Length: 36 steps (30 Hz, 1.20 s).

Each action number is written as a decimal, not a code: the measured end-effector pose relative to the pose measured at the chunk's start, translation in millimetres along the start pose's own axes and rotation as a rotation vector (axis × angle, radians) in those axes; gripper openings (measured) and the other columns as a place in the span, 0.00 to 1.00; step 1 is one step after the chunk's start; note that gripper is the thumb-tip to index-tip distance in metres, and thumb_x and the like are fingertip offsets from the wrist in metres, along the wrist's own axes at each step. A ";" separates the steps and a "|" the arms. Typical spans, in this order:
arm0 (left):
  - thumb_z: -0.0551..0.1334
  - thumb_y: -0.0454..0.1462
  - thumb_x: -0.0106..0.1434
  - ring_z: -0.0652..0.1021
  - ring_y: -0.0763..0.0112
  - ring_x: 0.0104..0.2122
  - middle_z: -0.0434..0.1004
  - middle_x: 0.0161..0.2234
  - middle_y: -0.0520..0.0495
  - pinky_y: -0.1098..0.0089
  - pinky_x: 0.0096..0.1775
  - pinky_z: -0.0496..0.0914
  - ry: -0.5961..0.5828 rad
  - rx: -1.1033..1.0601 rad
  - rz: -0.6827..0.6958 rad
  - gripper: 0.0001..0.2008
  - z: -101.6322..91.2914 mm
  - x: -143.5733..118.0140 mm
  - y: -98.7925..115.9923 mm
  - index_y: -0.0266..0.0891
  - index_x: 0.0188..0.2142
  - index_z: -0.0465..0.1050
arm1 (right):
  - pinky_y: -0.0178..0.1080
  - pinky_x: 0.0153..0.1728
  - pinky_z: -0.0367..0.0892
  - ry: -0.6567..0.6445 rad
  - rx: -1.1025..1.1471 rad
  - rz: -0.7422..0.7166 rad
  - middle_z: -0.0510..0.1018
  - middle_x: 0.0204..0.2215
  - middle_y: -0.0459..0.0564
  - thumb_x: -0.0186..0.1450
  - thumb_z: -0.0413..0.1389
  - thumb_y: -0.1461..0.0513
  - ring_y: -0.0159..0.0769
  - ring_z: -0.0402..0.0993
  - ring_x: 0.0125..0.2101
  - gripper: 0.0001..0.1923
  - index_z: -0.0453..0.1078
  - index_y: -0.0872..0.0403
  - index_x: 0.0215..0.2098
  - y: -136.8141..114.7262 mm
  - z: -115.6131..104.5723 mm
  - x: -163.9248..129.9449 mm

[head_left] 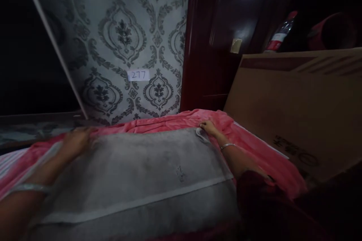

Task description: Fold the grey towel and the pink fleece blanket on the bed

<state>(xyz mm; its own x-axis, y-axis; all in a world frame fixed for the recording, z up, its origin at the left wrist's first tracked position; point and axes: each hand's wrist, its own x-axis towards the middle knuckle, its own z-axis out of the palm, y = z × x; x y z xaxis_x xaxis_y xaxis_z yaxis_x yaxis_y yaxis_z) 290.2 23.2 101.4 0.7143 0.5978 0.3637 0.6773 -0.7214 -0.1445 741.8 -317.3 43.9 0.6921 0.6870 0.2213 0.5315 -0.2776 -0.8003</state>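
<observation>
A grey towel [141,173] lies spread flat over a pink blanket [254,147] on a bed in front of me. My left hand [76,139] rests on the towel's far left corner, blurred, so its grip is unclear. My right hand [207,127] pinches the towel's far right corner, which curls up under the fingers. Both wrists wear a bangle. A paler band runs across the towel near me.
Patterned grey wallpaper [121,37] with a paper label reading 277 [138,75] rises behind the bed. A dark red wooden door [226,37] stands to its right. A large cardboard box [296,109] leans at the bed's right, with a plastic bottle [278,34] behind it.
</observation>
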 end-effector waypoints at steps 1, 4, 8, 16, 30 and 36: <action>0.49 0.42 0.69 0.74 0.54 0.55 0.76 0.55 0.35 0.57 0.54 0.67 -0.044 -0.040 0.038 0.23 16.2 2.3 17.7 0.31 0.54 0.72 | 0.34 0.27 0.62 -0.021 0.024 0.003 0.69 0.17 0.44 0.56 0.55 0.63 0.31 0.63 0.23 0.08 0.66 0.54 0.20 11.6 1.8 1.9; 0.48 0.43 0.70 0.70 0.50 0.61 0.68 0.63 0.29 0.54 0.59 0.64 -0.112 -0.151 0.107 0.27 53.1 1.8 60.5 0.28 0.60 0.68 | 0.35 0.33 0.67 -0.099 0.090 -0.015 0.75 0.23 0.47 0.53 0.55 0.64 0.34 0.69 0.28 0.03 0.71 0.55 0.25 38.6 -2.5 6.7; 0.48 0.44 0.69 0.70 0.48 0.62 0.67 0.63 0.30 0.50 0.61 0.62 -0.097 -0.172 0.034 0.28 90.4 -7.1 81.4 0.32 0.60 0.70 | 0.37 0.36 0.68 -0.135 0.129 -0.073 0.77 0.27 0.46 0.50 0.58 0.62 0.35 0.70 0.31 0.07 0.73 0.55 0.29 60.8 -5.5 16.7; 0.47 0.47 0.66 0.70 0.49 0.62 0.68 0.63 0.34 0.48 0.62 0.64 -0.023 -0.197 0.030 0.31 116.8 -9.8 70.8 0.34 0.59 0.73 | 0.37 0.34 0.63 0.252 0.104 -0.197 0.73 0.28 0.46 0.49 0.52 0.59 0.37 0.66 0.32 0.07 0.67 0.52 0.28 98.1 7.6 33.3; 0.45 0.48 0.67 0.71 0.51 0.62 0.67 0.64 0.35 0.51 0.62 0.64 -0.050 -0.230 -0.002 0.31 111.2 -9.9 71.6 0.33 0.59 0.73 | 0.34 0.28 0.58 0.318 -0.103 -0.178 0.69 0.19 0.43 0.53 0.55 0.60 0.34 0.62 0.24 0.05 0.62 0.51 0.22 117.9 8.3 28.2; 0.47 0.48 0.67 0.70 0.52 0.62 0.68 0.64 0.36 0.50 0.62 0.63 -0.031 -0.249 0.001 0.30 112.1 -9.9 70.1 0.35 0.59 0.73 | 0.38 0.29 0.62 0.334 -0.130 -0.105 0.70 0.19 0.46 0.60 0.51 0.57 0.36 0.64 0.23 0.12 0.62 0.51 0.20 115.2 -12.9 22.8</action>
<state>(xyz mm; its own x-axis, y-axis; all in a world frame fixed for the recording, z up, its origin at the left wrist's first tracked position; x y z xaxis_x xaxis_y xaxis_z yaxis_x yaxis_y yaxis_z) 350.4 5.8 -15.5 0.7224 0.6050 0.3350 0.6154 -0.7833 0.0876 825.1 -342.3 -36.1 0.7402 0.4651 0.4857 0.6510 -0.3149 -0.6907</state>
